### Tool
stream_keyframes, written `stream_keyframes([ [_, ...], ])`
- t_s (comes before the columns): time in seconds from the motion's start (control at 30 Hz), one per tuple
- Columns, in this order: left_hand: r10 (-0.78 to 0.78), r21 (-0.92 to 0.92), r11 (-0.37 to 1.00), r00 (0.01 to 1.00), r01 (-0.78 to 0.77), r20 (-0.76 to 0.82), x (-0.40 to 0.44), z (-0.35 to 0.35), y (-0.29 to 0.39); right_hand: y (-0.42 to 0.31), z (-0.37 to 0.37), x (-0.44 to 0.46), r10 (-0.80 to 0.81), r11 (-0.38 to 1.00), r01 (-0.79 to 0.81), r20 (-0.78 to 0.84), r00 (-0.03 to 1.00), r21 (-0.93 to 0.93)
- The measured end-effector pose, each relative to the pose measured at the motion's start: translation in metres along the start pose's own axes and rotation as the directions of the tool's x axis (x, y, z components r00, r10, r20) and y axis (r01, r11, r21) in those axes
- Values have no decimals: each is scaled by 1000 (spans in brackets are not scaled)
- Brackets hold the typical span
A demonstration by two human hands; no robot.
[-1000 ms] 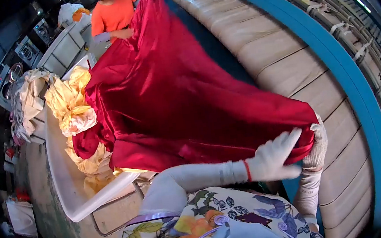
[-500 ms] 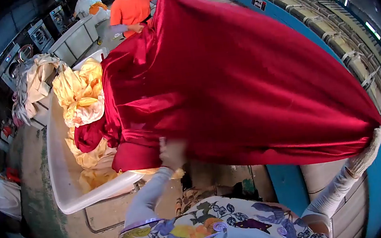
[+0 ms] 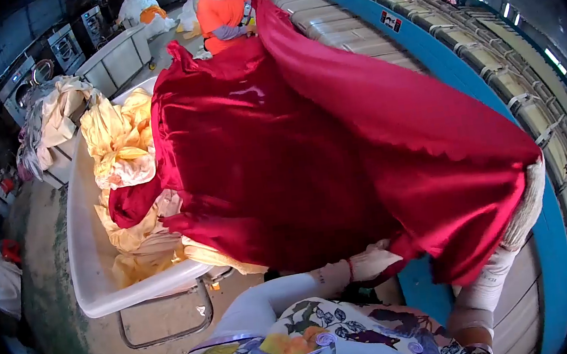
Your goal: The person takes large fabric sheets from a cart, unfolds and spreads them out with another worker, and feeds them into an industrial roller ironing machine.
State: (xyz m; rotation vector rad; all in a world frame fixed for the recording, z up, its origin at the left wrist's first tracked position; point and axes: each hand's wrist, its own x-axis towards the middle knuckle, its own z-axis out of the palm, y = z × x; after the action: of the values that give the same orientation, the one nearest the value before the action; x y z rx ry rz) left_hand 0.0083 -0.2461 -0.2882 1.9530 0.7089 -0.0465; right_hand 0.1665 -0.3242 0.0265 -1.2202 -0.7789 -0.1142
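Note:
A large dark red cloth (image 3: 266,151) is spread in front of me, from the white tub on the left to the blue-framed machine on the right. My right hand (image 3: 529,205), in a pale knitted glove, is closed on its near right end, and a fold hangs below. My left hand (image 3: 374,262), also gloved, is low at the cloth's near edge with its fingers closed on the fabric; the fingertips are partly hidden. Across from me, a person in an orange top (image 3: 226,16) has a hand close to the far edge of the cloth.
The white tub (image 3: 95,305) holds crumpled yellow cloths (image 3: 119,136). On the right runs a long machine with a blue frame (image 3: 425,66) and slatted bed. Behind the tub are a cloth-laden cart (image 3: 60,122), a grey bin (image 3: 118,59) and washing machines (image 3: 64,48).
My left hand has moved right along the near edge to take hold of the cloth. My right hand has come slightly left. The billowing cloth has dropped and folded over on the right.

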Motion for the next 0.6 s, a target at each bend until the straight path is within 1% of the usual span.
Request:
stream_keyframes([
  [0.03,-75,-148,986,997,77,22,1,1,7,1,-4,8,78,968,-98,92,993,229],
  [0.07,35,-155,988,995,-20,92,-9,-4,1,13,-14,16,-64,995,55,104,993,89],
  [0.1,144,-168,979,977,-117,158,-29,-13,-15,33,-26,25,-203,976,211,136,970,-49],
  [0.13,251,-186,960,943,-212,220,-44,-21,-26,43,-32,29,-331,915,363,186,925,-177],
  [0.17,163,-77,985,971,-152,174,-53,-21,-35,41,-32,28,-326,915,367,231,917,-165],
  [0.2,81,27,996,990,-84,115,-58,-17,-43,28,-21,24,-193,972,215,210,958,-89],
  [0.23,0,121,993,999,-5,48,-61,-13,-47,7,-2,11,-50,999,53,204,978,-11],
  [0.27,147,147,980,985,-133,-89,-65,-19,-38,4,6,-1,0,1000,4,205,979,-19],
  [0.3,287,189,950,933,-248,-217,-73,-29,-17,0,15,-12,50,999,-45,206,977,-28],
  [0.33,417,245,904,846,-350,-333,-82,-36,4,11,23,-29,136,991,-131,158,978,-40],
  [0.37,357,251,924,888,-289,-291,-86,-41,27,-11,49,-48,334,913,-391,333,882,119],
  [0.4,297,265,937,922,-230,-250,-85,-45,51,20,44,-61,290,928,-360,426,857,91],
  [0.43,235,279,945,949,-172,-209,-84,-47,63,21,55,-74,310,927,-373,468,828,47],
  [0.47,276,216,950,931,-226,-240,-83,-43,59,21,67,-87,328,924,-382,508,796,2],
  [0.5,315,154,947,909,-283,-274,-83,-40,55,6,81,-91,302,849,-503,630,715,164],
  [0.53,351,94,936,883,-339,-310,-81,-39,52,14,82,-93,289,712,-652,737,611,261],
  [0.57,45,100,995,983,-28,-177,-79,-37,50,9,83,-92,311,726,-662,770,557,186],
  [0.6,35,122,993,977,-9,-211,-75,-31,37,1,85,-92,340,735,-669,795,502,109],
])
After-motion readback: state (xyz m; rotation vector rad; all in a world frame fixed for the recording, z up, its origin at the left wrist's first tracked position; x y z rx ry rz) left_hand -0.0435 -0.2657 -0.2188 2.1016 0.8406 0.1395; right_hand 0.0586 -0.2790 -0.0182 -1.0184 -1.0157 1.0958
